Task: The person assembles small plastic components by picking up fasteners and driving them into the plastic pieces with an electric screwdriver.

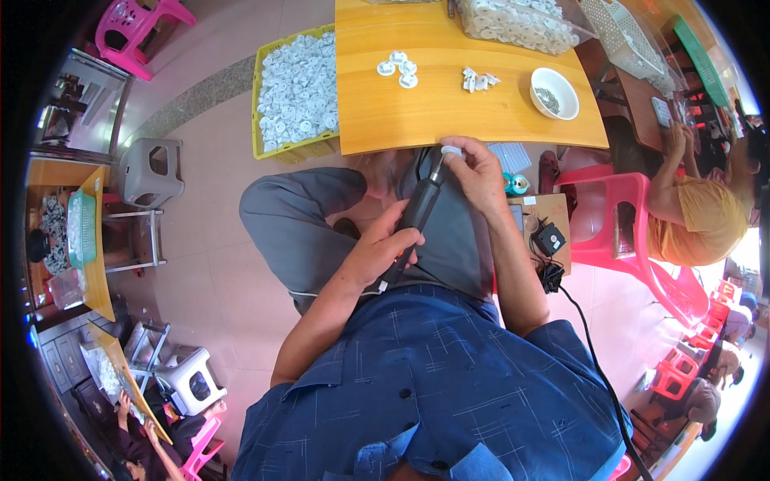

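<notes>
My left hand (380,247) is wrapped round a black electric screwdriver (419,207) that slants up over my lap. At its upper end the metal bit meets a small round white plastic piece (451,151), which my right hand (479,179) pinches just off the table's near edge. On the yellow wooden table (449,112) lie several round white plastic parts (399,69) in a little group. To their right is a small heap of white plastic pieces (479,80). Further right, a white bowl (566,90) holds small metal screws (548,99).
A yellow crate (259,104) full of white parts stands left of the table. A clear bin (521,40) of white pieces sits at the table's far side. A black cable (593,345) runs past my right side. A person in a yellow shirt (706,216) sits at right near a pink chair (597,210).
</notes>
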The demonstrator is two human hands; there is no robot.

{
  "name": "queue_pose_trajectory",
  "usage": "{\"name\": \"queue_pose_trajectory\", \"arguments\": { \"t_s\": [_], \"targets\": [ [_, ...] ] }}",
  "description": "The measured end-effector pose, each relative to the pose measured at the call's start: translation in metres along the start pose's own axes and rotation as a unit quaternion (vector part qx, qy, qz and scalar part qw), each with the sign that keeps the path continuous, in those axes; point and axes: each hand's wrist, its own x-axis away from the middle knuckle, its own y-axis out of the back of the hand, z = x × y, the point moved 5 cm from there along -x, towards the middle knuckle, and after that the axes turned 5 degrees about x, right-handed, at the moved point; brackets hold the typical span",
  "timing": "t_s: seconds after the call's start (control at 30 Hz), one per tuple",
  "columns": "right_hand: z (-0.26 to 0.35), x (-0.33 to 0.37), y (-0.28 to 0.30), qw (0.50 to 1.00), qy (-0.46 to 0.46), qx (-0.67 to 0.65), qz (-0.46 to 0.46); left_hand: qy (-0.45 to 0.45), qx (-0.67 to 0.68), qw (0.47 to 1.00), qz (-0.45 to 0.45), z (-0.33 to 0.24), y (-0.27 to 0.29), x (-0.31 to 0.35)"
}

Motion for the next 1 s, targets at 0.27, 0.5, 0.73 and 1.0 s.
{"name": "queue_pose_trajectory", "arguments": {
  "t_s": [0.27, 0.5, 0.73, 1.0],
  "targets": [
    [0.005, 0.002, -0.001, 1.000, -0.018, 0.020, -0.002, 0.003, -0.001, 1.000, 0.004, -0.001, 0.001, 0.001],
    [0.024, 0.007, 0.000, 0.997, -0.007, 0.083, -0.002, 0.010, 0.018, 1.000, 0.009, 0.003, 0.003, 0.001],
    [0.032, 0.008, -0.003, 0.991, -0.007, 0.132, 0.003, 0.020, 0.004, 1.000, -0.001, 0.000, 0.005, 0.004],
    [0.031, 0.008, -0.001, 0.988, 0.054, 0.140, -0.030, 0.028, -0.011, 0.999, -0.011, -0.002, 0.005, 0.001]
  ]
}}
